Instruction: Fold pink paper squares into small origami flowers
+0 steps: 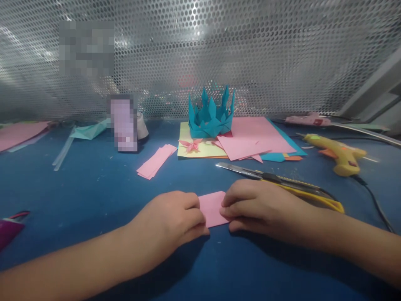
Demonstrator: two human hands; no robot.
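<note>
A small piece of pink paper (214, 208) lies on the blue table between my two hands. My left hand (178, 217) is closed over its left end, the fingers bent and the thumb low at the near edge. At the right end, my right hand (253, 207) pinches the paper with fingertips and thumb. The fingers cover both ends of the paper, so its full outline is hidden. Just beyond my right hand is a yellow and black utility knife (282, 180), its blade pointing left. Pink paper strips (156, 161) lie stacked beyond my left hand.
A teal paper crown (211, 121) stands on coloured sheets (260, 136), beside a pink folded paper piece (191, 145). To the right lies a yellow glue gun (340, 154) with its black cord. Clear sticks (64, 148) lie left. A perforated metal panel (169, 54) closes the back.
</note>
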